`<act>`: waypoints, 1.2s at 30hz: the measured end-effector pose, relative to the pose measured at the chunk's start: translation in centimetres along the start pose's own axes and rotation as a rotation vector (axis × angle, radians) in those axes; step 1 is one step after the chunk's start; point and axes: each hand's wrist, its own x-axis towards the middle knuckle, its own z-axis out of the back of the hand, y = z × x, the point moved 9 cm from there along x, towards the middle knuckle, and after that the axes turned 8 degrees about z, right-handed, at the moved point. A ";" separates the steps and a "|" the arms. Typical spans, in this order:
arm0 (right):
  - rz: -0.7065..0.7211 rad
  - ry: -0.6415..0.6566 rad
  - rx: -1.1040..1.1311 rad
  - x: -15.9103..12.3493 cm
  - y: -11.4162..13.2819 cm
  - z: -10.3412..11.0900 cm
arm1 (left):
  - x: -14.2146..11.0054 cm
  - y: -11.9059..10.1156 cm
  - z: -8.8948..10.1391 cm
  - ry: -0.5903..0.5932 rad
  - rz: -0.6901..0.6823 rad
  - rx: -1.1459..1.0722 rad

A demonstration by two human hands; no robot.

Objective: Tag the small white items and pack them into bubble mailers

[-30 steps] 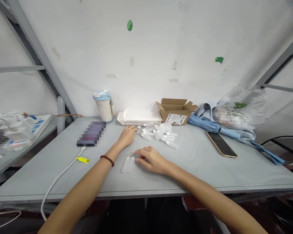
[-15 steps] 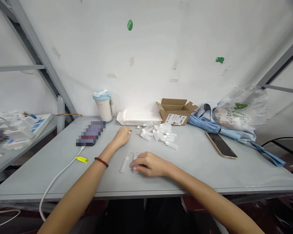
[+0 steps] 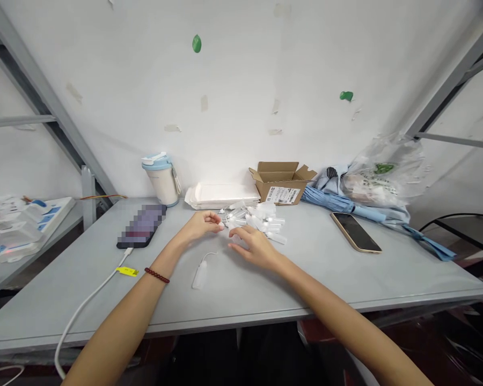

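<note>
My left hand [image 3: 203, 225] is closed, its thumb and fingertips together at the near left edge of a pile of small translucent white tubes [image 3: 276, 236] with thin white cords. Something small and whitish shows at those fingertips, too small to name. Close beside it, my right hand [image 3: 254, 247] reaches in from the right with fingers bent and thumb below. A faint translucent piece seems to lie at its fingertips, partly hidden. Nearer me, one single tube [image 3: 200, 275] with a curved cord lies flat on the grey table [image 3: 241, 297].
Behind the pile are a stack of white flat packs [image 3: 225, 194] and an open cardboard box [image 3: 279, 190]. A cup [image 3: 163, 185] and a charging phone [image 3: 143, 228] stand left. Another phone [image 3: 356, 232], a folded blue umbrella [image 3: 342, 202] and a plastic bag [image 3: 382, 177] lie right.
My right hand has moved away from me, up toward the pile and my left hand. Of the two tubes lying near me, only the left one remains there. The view has shifted slightly.
</note>
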 end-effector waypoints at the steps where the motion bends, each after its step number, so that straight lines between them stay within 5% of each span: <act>1: -0.030 -0.024 0.027 0.0 -0.4 0.2 | -0.3 -0.3 -0.3 0.041 0.011 -0.039; 12: -0.201 -0.103 0.476 -0.1 -2.7 -0.1 | -1.5 -1.3 -2.4 0.170 0.013 -0.284; 28: -0.264 -0.093 0.816 -0.1 -2.9 -0.6 | -2.2 -1.9 -3.5 0.295 -0.022 -0.159; 36: -0.282 -0.041 0.851 -0.1 -3.0 -1.2 | -2.2 -1.2 -4.0 0.227 0.038 -0.053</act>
